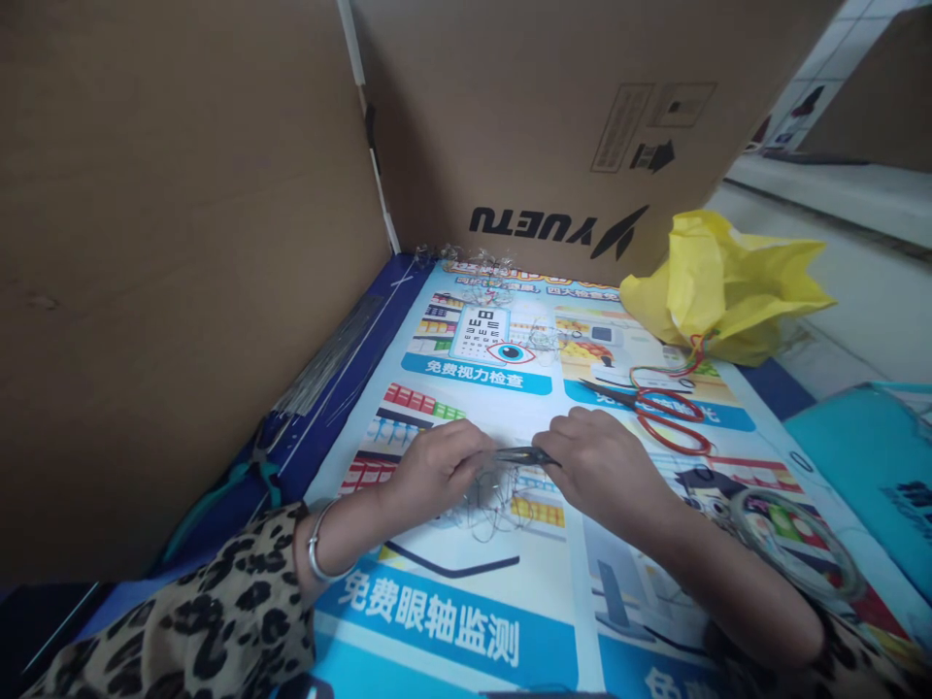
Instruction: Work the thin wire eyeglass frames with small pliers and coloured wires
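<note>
My right hand (608, 461) is closed around a pair of pliers (522, 455), whose dark metal jaws point left. My left hand (437, 468) is closed by the tips of the jaws, with thumb and fingers pinching a thin wire piece (489, 503). Loops of this bent, tangled wire hang below the fingers, over the printed sheet (524, 573). Where the jaws meet the wire is too blurred to make out. Scissors with red handles (674, 419) lie beyond my right hand, their blades pointing left.
Cardboard panels (182, 243) stand at the left and back. A yellow bag (717, 291) sits back right, near a turquoise pouch (866, 476). A wire coil (848, 581) lies right. Straight wires (327, 359) and a teal-handled tool (218, 495) lie left. Several wire pieces (484, 282) lie at the back.
</note>
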The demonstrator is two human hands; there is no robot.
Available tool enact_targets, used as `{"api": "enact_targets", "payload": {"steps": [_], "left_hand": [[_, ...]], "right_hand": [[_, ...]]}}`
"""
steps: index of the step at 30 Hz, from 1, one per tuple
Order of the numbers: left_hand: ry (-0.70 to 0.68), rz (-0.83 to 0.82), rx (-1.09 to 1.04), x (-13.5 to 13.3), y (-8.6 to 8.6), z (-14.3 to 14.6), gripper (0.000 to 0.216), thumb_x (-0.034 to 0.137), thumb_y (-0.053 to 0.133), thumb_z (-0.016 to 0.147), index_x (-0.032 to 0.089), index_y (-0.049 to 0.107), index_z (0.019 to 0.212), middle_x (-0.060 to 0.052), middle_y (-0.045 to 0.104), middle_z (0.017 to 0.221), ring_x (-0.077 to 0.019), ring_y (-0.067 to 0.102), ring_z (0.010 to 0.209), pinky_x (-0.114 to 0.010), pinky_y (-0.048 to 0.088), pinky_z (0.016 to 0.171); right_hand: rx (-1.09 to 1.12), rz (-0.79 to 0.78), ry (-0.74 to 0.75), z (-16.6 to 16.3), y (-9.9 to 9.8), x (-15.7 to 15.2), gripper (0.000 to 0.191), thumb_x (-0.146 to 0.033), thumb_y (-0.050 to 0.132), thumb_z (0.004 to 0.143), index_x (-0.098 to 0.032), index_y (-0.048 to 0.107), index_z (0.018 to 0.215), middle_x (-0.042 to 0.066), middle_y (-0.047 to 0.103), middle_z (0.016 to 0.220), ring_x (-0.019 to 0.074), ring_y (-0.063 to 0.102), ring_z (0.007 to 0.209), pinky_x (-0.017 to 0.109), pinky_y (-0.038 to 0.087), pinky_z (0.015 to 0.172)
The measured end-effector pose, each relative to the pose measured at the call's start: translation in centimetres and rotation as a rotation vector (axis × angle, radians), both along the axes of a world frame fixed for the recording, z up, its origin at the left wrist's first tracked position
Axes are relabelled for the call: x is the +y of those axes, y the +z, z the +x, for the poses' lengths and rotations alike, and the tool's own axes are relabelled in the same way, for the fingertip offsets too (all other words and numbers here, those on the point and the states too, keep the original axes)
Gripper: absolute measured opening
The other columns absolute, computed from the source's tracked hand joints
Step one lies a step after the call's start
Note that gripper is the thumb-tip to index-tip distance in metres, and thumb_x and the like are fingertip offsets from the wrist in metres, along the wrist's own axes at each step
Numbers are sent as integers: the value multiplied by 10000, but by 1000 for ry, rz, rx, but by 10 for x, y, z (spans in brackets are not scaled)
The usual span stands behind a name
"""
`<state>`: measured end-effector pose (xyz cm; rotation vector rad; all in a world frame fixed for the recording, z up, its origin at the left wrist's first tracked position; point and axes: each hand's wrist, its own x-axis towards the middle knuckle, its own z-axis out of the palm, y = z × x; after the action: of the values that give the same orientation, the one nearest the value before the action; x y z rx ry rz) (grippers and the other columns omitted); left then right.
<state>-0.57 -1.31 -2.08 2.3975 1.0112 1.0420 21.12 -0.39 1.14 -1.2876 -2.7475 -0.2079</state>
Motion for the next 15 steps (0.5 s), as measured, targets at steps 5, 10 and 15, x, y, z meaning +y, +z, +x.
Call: {"api": "enact_targets", "payload": {"steps": [5,10,15], "left_hand": [[8,-7,-1,-1,2,1,136,99,456,819,154,580,803,-25,598,718,-124,546,689,-222,423,619],[0,-22,-7,-2,2,1,150,75,457,800,161,579,788,-22,612,727,-123,552,693,-224,428,629],[-45,-43,-30,-1,0,-1,167,50,445,789,158,572,786,-33,615,746,-131,554,714,-234,431,646]], "right_hand": [[7,12,12,0,0,0,84,-189,577,767,-196,632,704,18,613,693,171,471,696,311,244,640],[12,21,9,1,-2,-1,112,-182,562,772,-196,630,685,17,616,674,168,471,682,308,240,631],[1,-24,3,1,-2,-1,130,-203,552,792,-198,636,693,12,625,683,165,488,681,298,259,634]]}}
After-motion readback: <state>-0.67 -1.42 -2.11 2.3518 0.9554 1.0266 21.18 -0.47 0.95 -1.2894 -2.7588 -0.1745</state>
